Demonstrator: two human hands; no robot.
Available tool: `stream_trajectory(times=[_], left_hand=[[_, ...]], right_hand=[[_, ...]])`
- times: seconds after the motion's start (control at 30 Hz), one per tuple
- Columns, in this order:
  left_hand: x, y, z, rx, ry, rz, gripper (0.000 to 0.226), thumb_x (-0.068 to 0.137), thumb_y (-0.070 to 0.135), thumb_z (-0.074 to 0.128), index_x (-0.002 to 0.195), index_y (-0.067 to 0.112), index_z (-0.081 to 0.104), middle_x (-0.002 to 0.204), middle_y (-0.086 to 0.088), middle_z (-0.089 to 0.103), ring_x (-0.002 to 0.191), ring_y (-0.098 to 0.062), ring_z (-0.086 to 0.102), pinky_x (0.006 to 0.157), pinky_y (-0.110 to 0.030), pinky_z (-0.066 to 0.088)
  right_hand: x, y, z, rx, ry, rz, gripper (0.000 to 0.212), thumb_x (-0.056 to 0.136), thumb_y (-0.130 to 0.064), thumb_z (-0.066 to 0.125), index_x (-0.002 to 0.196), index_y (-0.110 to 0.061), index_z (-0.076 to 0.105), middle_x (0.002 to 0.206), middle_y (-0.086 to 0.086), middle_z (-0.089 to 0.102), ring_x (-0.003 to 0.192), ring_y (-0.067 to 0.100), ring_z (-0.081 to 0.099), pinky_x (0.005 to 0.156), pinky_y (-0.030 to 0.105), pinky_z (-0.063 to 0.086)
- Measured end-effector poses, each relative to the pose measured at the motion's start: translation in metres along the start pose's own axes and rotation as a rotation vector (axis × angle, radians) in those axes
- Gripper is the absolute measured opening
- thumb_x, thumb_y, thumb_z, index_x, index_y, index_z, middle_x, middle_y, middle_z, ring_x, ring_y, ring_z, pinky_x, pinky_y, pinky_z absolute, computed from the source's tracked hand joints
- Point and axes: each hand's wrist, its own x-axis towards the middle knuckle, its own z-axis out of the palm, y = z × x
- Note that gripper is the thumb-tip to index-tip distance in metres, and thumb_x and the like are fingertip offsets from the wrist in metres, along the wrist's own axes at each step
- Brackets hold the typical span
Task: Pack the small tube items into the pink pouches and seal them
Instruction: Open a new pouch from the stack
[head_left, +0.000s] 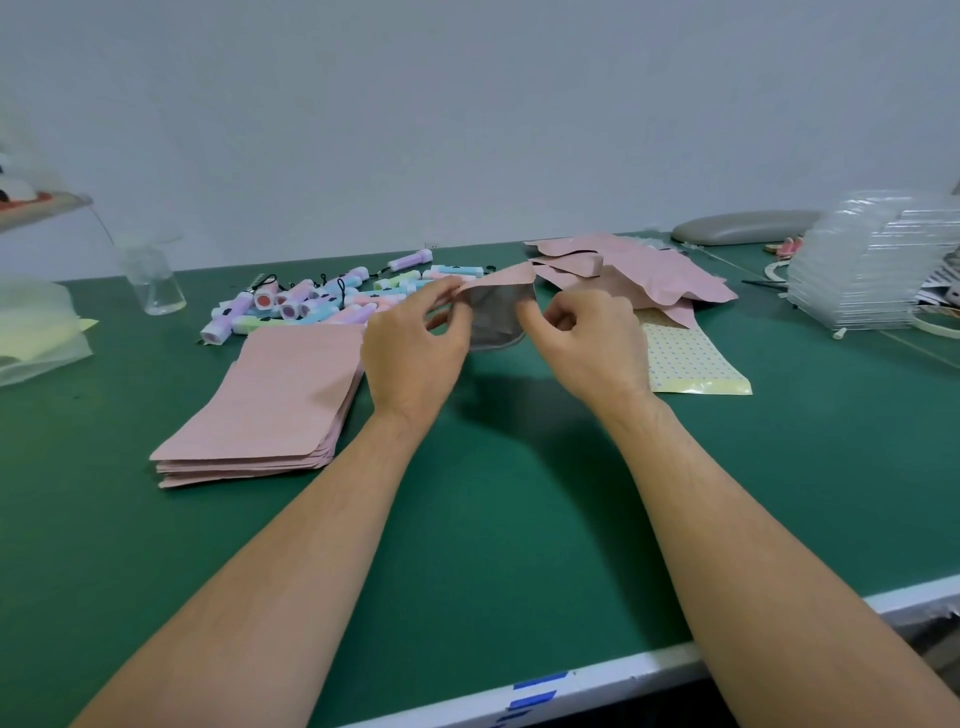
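Pouch (496, 318), pink outside, silvery inside, between left hand (410, 358) and right hand (587, 347)

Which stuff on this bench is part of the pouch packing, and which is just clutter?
Job: open pouch, pinched by left hand and right hand; tube pile; flat pouch stack; loose pouch heap.
Lying about: clear bottle; grey case; clear tray stack; dotted sheet (role unclear).

Green table (467, 519), stacked pink pouches (265, 400), pastel tubes (311, 301), loose pouch pile (639, 275), dotted yellow sheet (691, 364), clear bottle (153, 280)
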Motion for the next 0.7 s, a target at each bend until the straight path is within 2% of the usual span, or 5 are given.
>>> stream_trajectory(times=[0.13, 0.3, 0.4, 0.5, 0.7], left_hand=[[0.004, -0.003, -0.003, 0.091, 0.088, -0.046, 0.026, 0.094, 0.035, 0.066, 0.114, 0.036, 0.082, 0.093, 0.012, 0.081, 0.083, -0.005, 0.072, 0.073, -0.023, 0.055], [-0.001, -0.01, -0.007, 0.001, -0.14, 0.131, 0.033, 0.096, 0.056, 0.058, 0.103, 0.034, 0.082, 0.093, 0.026, 0.076, 0.089, 0.008, 0.07, 0.072, -0.016, 0.054], [0.011, -0.015, -0.006, 0.202, 0.001, 0.179, 0.032, 0.102, 0.042, 0.049, 0.11, 0.027, 0.076, 0.112, 0.008, 0.076, 0.1, -0.014, 0.067, 0.081, -0.023, 0.051], [0.021, -0.03, -0.004, 0.831, -0.209, 0.094, 0.058, 0.098, 0.02, 0.052, 0.155, 0.015, 0.043, 0.166, -0.015, 0.037, 0.158, -0.036, 0.023, 0.127, -0.057, 0.012], [0.024, -0.051, 0.009, 0.978, -0.47, -0.044, 0.098, 0.095, 0.023, 0.052, 0.165, 0.015, -0.017, 0.172, -0.028, -0.006, 0.161, -0.042, -0.005, 0.126, -0.064, -0.003]], right_hand=[[0.001, 0.003, 0.003, -0.055, -0.029, -0.042, 0.037, 0.088, -0.049, 0.061, 0.061, -0.024, 0.059, 0.059, -0.011, 0.061, 0.065, 0.015, 0.06, 0.058, 0.03, 0.043], [-0.001, 0.002, 0.007, -0.054, -0.007, -0.03, 0.036, 0.086, -0.036, 0.06, 0.055, -0.02, 0.051, 0.055, -0.005, 0.057, 0.058, 0.017, 0.055, 0.053, 0.03, 0.039], [0.0, 0.004, 0.006, -0.03, 0.027, 0.025, 0.035, 0.085, -0.034, 0.06, 0.054, -0.019, 0.054, 0.053, -0.006, 0.058, 0.056, 0.013, 0.054, 0.05, 0.026, 0.036], [0.0, 0.004, 0.007, -0.03, 0.033, 0.065, 0.035, 0.086, -0.035, 0.06, 0.055, -0.018, 0.057, 0.051, -0.007, 0.057, 0.054, 0.008, 0.051, 0.049, 0.023, 0.029], [-0.002, 0.004, 0.013, -0.018, -0.007, 0.099, 0.041, 0.086, -0.038, 0.058, 0.05, -0.02, 0.049, 0.05, -0.005, 0.05, 0.053, 0.016, 0.046, 0.05, 0.028, 0.03]])
